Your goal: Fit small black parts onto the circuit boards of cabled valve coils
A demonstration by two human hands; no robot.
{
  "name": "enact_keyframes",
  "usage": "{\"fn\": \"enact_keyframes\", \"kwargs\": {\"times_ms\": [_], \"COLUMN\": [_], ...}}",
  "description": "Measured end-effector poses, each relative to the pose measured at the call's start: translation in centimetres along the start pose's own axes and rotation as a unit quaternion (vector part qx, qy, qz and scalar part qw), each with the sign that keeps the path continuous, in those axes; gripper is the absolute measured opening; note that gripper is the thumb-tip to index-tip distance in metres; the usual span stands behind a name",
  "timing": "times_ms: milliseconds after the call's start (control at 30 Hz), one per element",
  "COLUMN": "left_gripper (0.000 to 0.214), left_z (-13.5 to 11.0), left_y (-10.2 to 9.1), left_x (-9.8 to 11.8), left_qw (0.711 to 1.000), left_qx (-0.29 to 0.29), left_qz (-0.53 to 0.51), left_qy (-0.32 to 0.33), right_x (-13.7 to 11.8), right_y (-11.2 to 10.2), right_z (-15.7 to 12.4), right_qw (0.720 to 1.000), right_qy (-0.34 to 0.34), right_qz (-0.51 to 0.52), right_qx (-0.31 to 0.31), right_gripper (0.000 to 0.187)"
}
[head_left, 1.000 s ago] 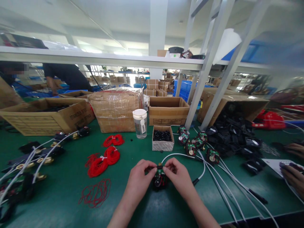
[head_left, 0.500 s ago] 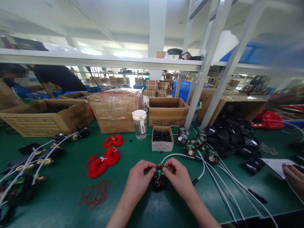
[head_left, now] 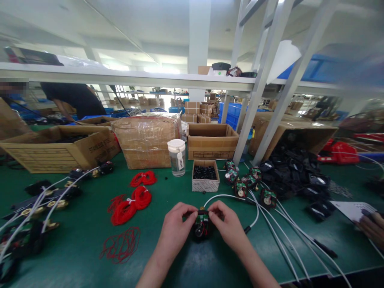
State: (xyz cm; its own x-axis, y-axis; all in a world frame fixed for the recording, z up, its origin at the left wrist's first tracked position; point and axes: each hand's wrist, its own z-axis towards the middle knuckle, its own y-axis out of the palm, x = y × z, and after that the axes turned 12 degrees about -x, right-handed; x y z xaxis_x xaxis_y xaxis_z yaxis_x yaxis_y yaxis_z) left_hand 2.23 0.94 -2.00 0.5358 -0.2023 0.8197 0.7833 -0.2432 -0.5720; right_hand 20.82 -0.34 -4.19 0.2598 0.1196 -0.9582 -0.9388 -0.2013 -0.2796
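Note:
In the middle of the green bench sits a small black device (head_left: 201, 230) with a green circuit board, red wires and a round metallic part; a white cable runs off its far side. My left hand (head_left: 180, 222) pinches the left end of a small black strip (head_left: 203, 212) at the top of the device. At the right end of that strip, the thumb and fingers of my right hand (head_left: 225, 220) are closed in a pinch. Fingertips partly cover the strip. Beyond my hands stands a small carton (head_left: 205, 186) filled with little black parts.
Similar open devices (head_left: 241, 188) with white cables lie right of my hands, near a heap of black housings (head_left: 288, 172). Red wire bundles (head_left: 127, 210) lie left. A lidded water cup (head_left: 177, 158) stands behind. Another person's hand (head_left: 372, 224) holds a white sheet at far right.
My hands keep their place at the device, with the right fingers shifted slightly right. At far right, the other person's hand and white sheet have moved a little.

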Motion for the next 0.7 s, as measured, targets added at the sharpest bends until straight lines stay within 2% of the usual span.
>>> {"fn": "enact_keyframes", "kwargs": {"times_ms": [367, 600, 700], "left_gripper": [0.02, 0.025, 0.026], "left_z": [-0.5, -1.1, -1.2], "left_y": [-0.1, -0.3, -0.2], "left_x": [-1.0, -1.9, -2.0], "left_qw": [0.999, 0.999, 0.999], "left_qx": [-0.013, -0.005, -0.012], "left_qz": [-0.033, -0.044, -0.051], "left_qy": [0.008, -0.001, -0.001], "right_x": [0.6, 1.8, 1.7], "right_y": [0.0, 0.0, 0.0], "right_z": [0.0, -1.5, -1.8], "right_qw": [1.0, 0.996, 0.997], "right_qy": [-0.002, -0.025, -0.022], "right_qz": [0.008, -0.076, -0.069], "right_qx": [-0.014, -0.025, -0.015], "right_gripper": [0.007, 0.01, 0.014]}}
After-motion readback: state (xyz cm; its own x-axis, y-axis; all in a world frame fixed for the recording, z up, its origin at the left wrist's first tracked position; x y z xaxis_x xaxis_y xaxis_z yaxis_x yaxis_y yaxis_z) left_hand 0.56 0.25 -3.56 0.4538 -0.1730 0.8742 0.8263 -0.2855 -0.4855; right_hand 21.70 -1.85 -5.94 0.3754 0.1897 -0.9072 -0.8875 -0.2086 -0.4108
